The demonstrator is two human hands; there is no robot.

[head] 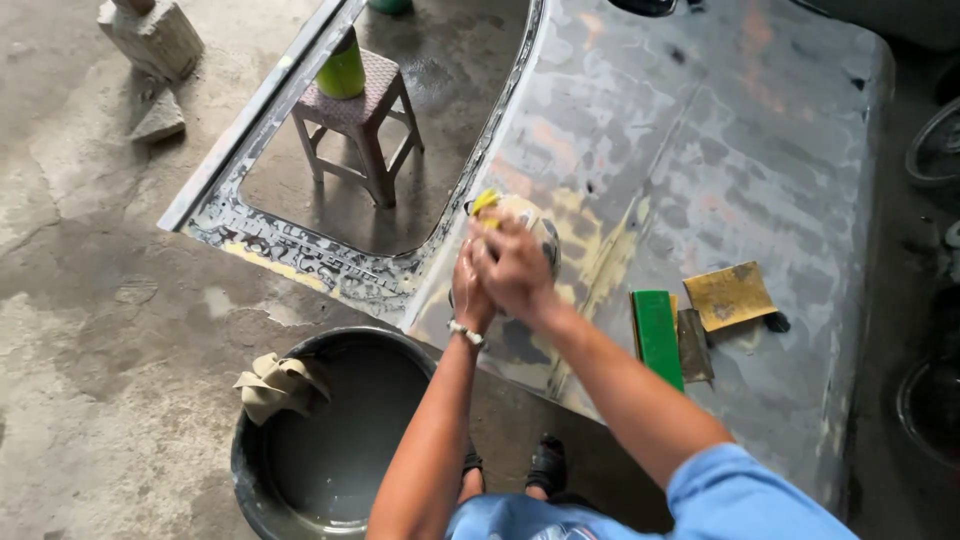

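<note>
At the frame's centre, the right hand (515,265) and left hand (470,290) press together, both closed on a yellow sponge (520,222) against the bare metal door panel (700,150). Lower left sits a water bucket (330,440) with a rag (280,385) on its rim; right of the hands lie a green block (657,338) and sandpaper (730,296).

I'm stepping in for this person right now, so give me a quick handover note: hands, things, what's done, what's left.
Left hand and right hand are both pressed on a sanding pad against the bare metal car panel.
Green block and yellow sandpaper sheet lie on the panel to the right.
Bucket of water with a rag on its rim stands below.
Done: most paint is off.
Left: yellowish patches near the hands.
</note>
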